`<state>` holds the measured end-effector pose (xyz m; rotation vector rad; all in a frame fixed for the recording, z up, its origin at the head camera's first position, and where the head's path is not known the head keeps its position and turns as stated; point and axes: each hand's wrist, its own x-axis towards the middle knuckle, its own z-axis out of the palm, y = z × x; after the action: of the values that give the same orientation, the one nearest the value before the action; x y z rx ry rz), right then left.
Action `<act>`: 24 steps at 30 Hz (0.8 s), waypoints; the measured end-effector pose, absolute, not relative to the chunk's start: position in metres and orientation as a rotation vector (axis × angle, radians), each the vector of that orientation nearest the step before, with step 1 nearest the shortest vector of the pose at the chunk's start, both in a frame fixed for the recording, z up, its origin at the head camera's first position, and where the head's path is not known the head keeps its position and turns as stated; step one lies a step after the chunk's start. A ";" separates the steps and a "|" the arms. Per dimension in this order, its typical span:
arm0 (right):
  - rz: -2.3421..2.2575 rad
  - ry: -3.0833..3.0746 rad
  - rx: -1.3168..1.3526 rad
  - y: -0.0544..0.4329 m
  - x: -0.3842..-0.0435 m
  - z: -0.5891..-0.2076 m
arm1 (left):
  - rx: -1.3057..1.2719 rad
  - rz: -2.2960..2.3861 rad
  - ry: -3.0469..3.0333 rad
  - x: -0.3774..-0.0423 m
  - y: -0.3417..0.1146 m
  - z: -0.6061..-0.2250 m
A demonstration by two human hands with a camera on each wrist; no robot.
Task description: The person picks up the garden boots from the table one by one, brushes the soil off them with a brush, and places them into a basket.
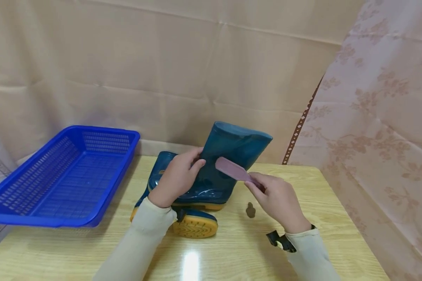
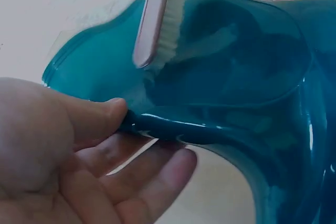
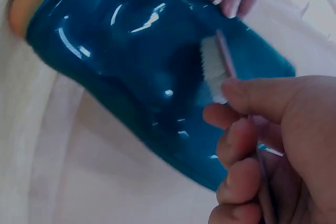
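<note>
A teal rubber boot [image 1: 242, 146] with a yellow sole stands slightly tilted on the table. At the side of its shaft, my left hand [image 1: 177, 175] grips the edge between thumb and fingers, as the left wrist view shows closely. My right hand [image 1: 278, 195] holds a pink brush [image 1: 232, 168] by its handle. In the right wrist view the white bristles [image 3: 212, 69] face the boot's shaft and appear to touch it. Lying on its side, a second boot, its yellow sole [image 1: 195, 227] toward me, is partly hidden by my left hand and forearm.
At the left of the table sits a blue plastic basket [image 1: 42, 220] with mesh sides. A brown smear [image 1: 251, 210] marks the wooden tabletop [image 1: 232, 257] beside my right hand. Beige cloth [image 1: 183, 70] hangs behind, and a flowered pink cloth [image 1: 383, 128] hangs at the right.
</note>
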<state>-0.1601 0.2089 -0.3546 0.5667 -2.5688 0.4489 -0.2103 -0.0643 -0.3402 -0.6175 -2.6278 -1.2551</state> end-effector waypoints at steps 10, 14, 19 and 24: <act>0.397 -2.584 0.595 0.204 -0.148 -0.342 | -0.640 -1.187 -2.702 -0.210 -0.072 -0.339; 0.354 -2.586 0.701 0.205 -0.147 -0.343 | -0.608 -1.179 -2.690 -0.208 -0.072 -0.338; 0.253 -2.479 0.768 0.207 -0.151 -0.348 | -0.617 -1.183 -2.667 -0.206 -0.073 -0.339; 0.197 -2.510 0.749 0.209 -0.152 -0.350 | -0.628 -1.177 -2.659 -0.208 -0.073 -0.340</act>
<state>-0.1519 0.2091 -0.3496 0.7492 -2.5098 0.1973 -0.2077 -0.0726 -0.3396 -0.6281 -2.6588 -1.1767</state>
